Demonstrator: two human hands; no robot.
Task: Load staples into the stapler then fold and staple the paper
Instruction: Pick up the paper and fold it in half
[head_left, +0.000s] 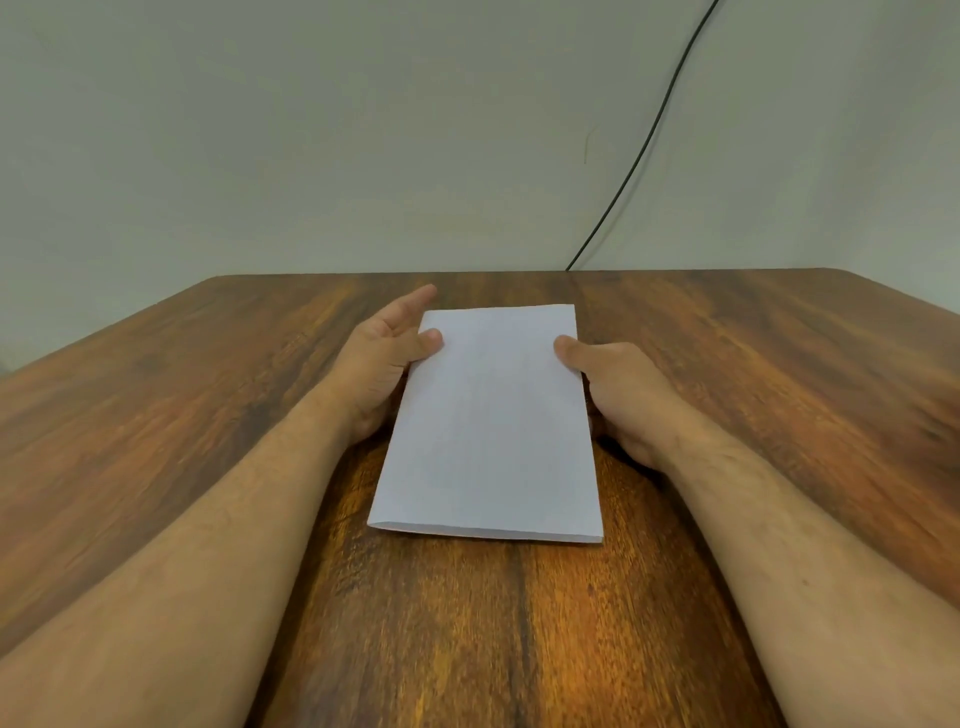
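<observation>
While both hands hold the white folded sheet of paper (488, 421) by its far side edges, the step in hand looks to be squaring and setting the fold. The paper lies in the middle of the brown wood-grain desk (779, 364), its doubled edge nearest the person. The left hand (379, 364) pinches the far left edge, thumb on top, index finger stretched past the corner. The right hand (618, 389) pinches the far right edge, thumb on top; its other fingers are hidden below the sheet. To do this well, the far corners should be matched before the crease is pressed flat. No stapler shows, so stapling seems yet to come. A thin black cable (649, 140) runs down the pale wall.
</observation>
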